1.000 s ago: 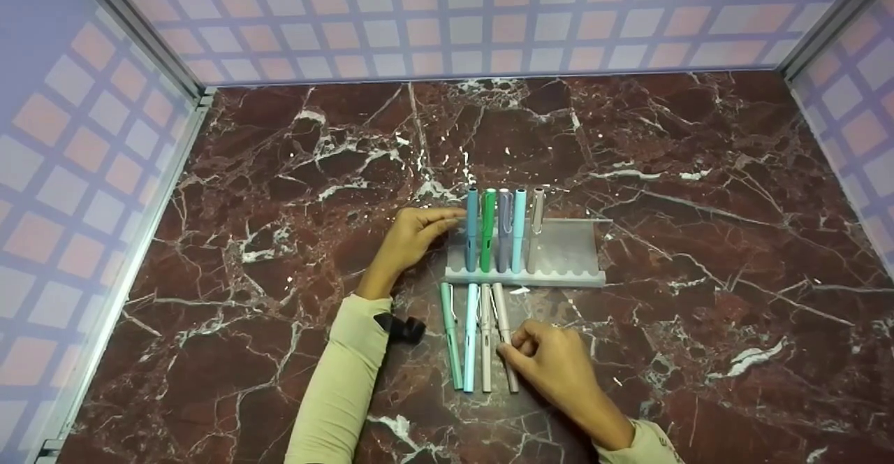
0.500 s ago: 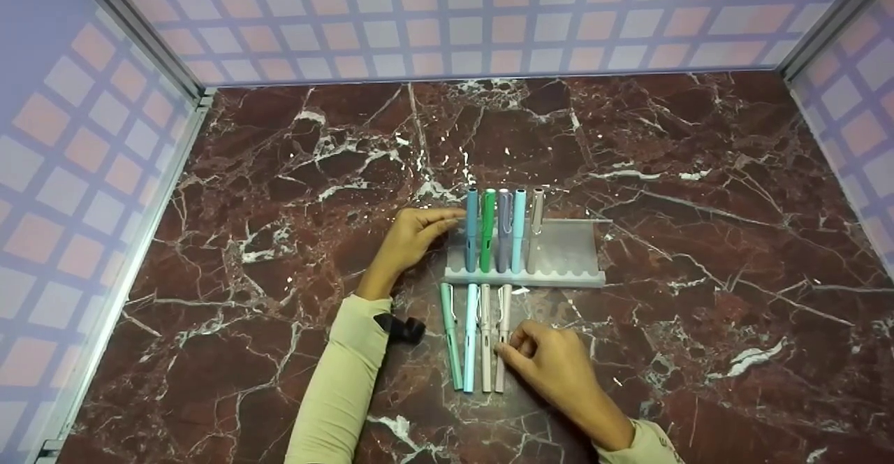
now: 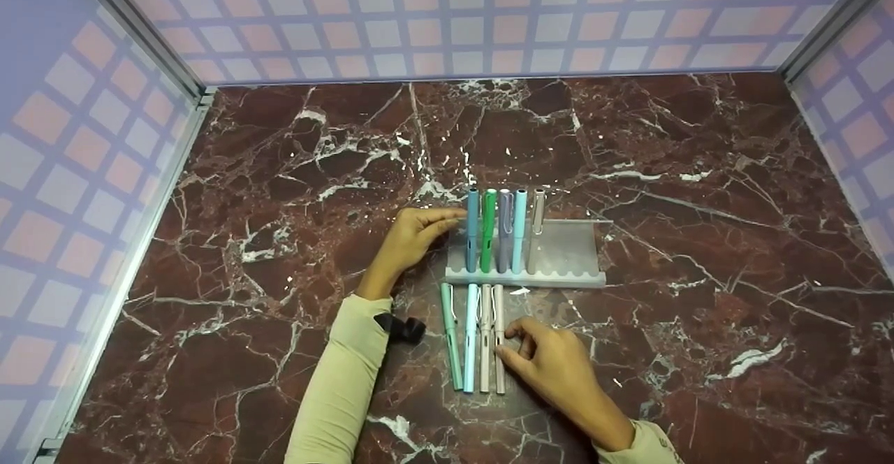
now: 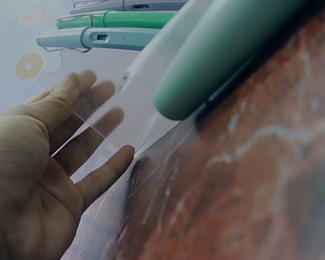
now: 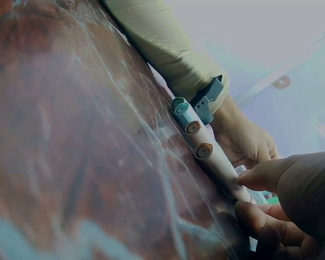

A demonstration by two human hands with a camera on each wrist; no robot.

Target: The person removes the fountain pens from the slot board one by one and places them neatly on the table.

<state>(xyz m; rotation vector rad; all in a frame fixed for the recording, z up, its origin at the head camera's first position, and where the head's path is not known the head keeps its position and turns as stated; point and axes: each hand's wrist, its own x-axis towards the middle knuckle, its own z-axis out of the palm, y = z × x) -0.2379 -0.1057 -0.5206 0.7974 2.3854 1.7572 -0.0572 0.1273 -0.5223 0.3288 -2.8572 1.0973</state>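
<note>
My left hand (image 3: pixel 412 237) pinches the left edge of a clear pen stand (image 3: pixel 569 251); in the left wrist view several fingers show through its panel (image 4: pixel 105 103). Leaning upright in it are a teal pen (image 3: pixel 472 233), a green pen (image 3: pixel 487 233), a purple pen (image 3: pixel 503 240), a light blue pen (image 3: pixel 518 233) and a grey-brown pen (image 3: pixel 538 209). In front, a pale green pen (image 3: pixel 452 345), a light blue pen (image 3: pixel 469 345) and a beige pen (image 3: pixel 485 366) lie side by side. My right hand (image 3: pixel 555 363) pinches the rightmost beige pen (image 3: pixel 500 373) with thumb and finger.
The stand's notched front ledge (image 3: pixel 524 279) lies just beyond the lying pens' capped ends. A black wrist camera (image 3: pixel 405 328) sits on the left sleeve. Patterned walls (image 3: pixel 447 31) bound the marbled table (image 3: pixel 698 254) at the back and sides.
The rightmost beige pen has swung from a slant to nearly parallel with its neighbour and shifted left. It has rolled, its clip turning from right to left. The left hand stays put.
</note>
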